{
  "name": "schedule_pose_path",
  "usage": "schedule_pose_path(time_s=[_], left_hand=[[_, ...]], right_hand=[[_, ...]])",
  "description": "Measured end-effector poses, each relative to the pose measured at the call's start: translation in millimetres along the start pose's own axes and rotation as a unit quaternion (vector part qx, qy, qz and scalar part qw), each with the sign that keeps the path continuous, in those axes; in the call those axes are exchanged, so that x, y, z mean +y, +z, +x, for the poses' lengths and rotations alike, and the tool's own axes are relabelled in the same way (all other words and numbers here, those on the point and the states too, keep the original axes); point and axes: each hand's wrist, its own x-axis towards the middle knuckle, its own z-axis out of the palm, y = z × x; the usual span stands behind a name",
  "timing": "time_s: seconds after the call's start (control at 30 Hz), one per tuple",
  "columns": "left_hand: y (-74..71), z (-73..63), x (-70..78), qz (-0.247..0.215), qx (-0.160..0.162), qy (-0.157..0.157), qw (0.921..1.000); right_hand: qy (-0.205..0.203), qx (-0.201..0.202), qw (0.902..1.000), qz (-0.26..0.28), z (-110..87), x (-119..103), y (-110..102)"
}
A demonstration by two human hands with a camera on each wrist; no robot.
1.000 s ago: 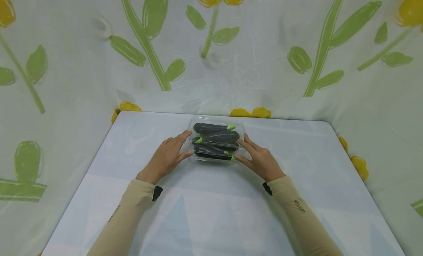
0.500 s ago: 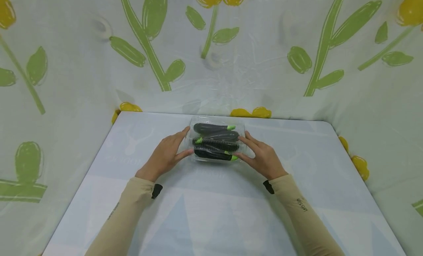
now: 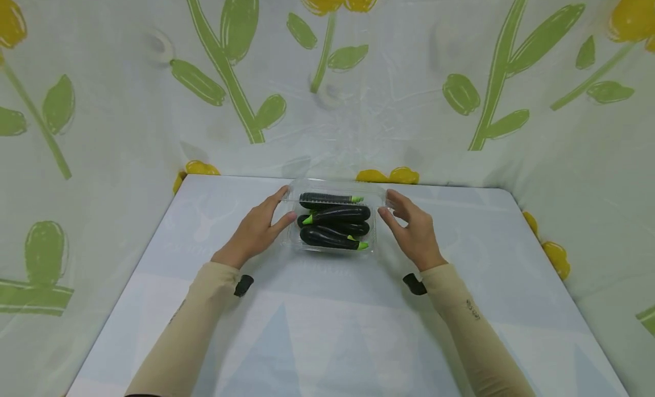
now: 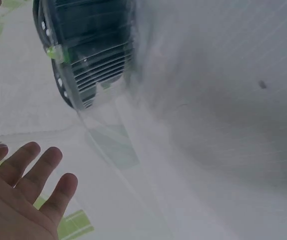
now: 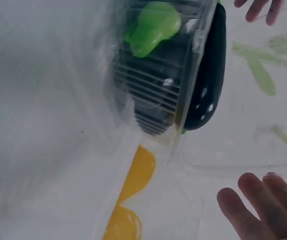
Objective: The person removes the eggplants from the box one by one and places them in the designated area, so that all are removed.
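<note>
A clear plastic clamshell box [image 3: 332, 249] sits at the table's far middle, holding several dark eggplants [image 3: 340, 215] with green stems. Its lid [image 3: 332, 186] is raised at the front, and the ribbed edge stands over the rearmost eggplant. At the lid's left corner is my left hand [image 3: 256, 229], fingertips at the edge and thumb apart from it. My right hand [image 3: 414, 232] is by the right corner, fingers slightly bent. In the left wrist view the fingers [image 4: 36, 172] spread loosely beside the ribbed plastic; the right wrist view shows relaxed fingers [image 5: 263, 205]. Contact with the lid is unclear.
The box stands on a pale table [image 3: 327, 329] with faint blue triangles, close to its back edge. A white curtain [image 3: 389, 118] printed with yellow flowers and green leaves hangs behind and along both sides.
The lid's front edge has swung up and back, uncovering the front eggplants. Both hands have shifted slightly away from me with it, and the right hand has spread outward.
</note>
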Motion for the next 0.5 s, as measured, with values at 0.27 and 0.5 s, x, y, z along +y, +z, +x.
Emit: schedule_pose_path(time_s=[0.27,0.5], left_hand=[[-9.2,20.8,0.1,-0.062,-0.016,-0.039,0.9972],[-9.2,40.2,-3.5,-0.087,-0.047,-0.065,0.993]], right_hand=[[0.024,0.023,0.9981,0.052,14.6,3,5],[0.092,-0.028,0.9929,0.071,24.6,12,8]])
